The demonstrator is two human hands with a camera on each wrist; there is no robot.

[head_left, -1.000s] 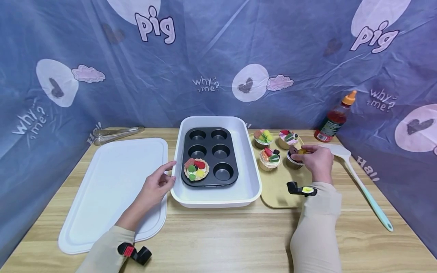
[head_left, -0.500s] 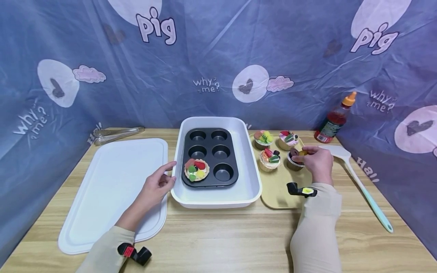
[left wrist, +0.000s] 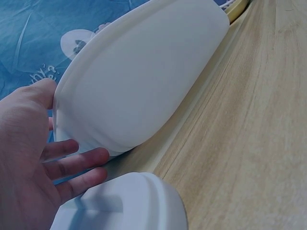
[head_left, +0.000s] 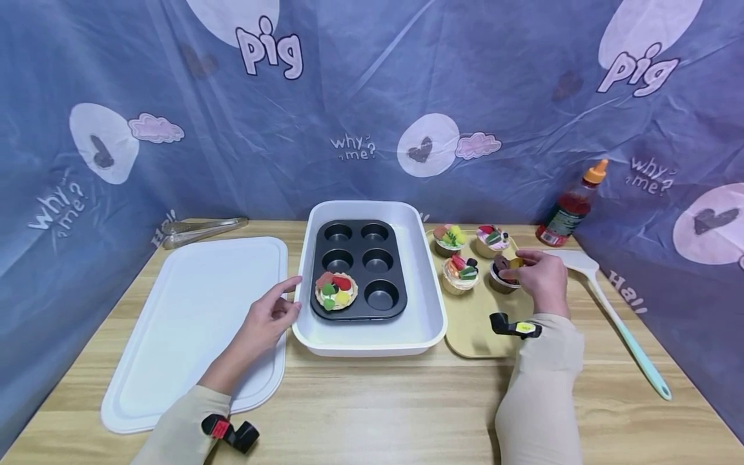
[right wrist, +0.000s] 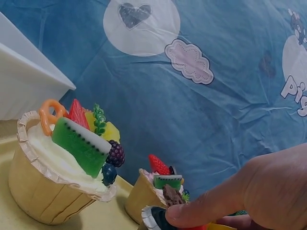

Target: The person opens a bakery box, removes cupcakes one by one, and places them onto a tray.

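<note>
My right hand (head_left: 540, 274) is at a chocolate cupcake (head_left: 501, 284) on the yellow tray (head_left: 473, 329), thumb and fingers pinching it around its top. In the right wrist view, the thumb (right wrist: 192, 211) presses against its dark topping, and most of the cupcake is out of frame. My left hand (head_left: 267, 316) touches the left rim of a white deep pan (head_left: 427, 323) with thumb and index finger apart; the other fingers hang loose below. Inside that pan lies a black muffin tin (head_left: 357, 278), with a fruit tart (head_left: 336, 290) over its front left cup.
Three fruit-topped cupcakes stand on the yellow tray, the nearest cupcake (head_left: 459, 274) left of my right hand. A white board (head_left: 203, 323) lies left, tongs (head_left: 203, 229) behind it. A spatula (head_left: 616, 316) and a sauce bottle (head_left: 566, 210) are at right.
The whole head view has shifted slightly. Both hands stay in place: the left at the pan's rim, the right on the chocolate cupcake, which remains on the tray.
</note>
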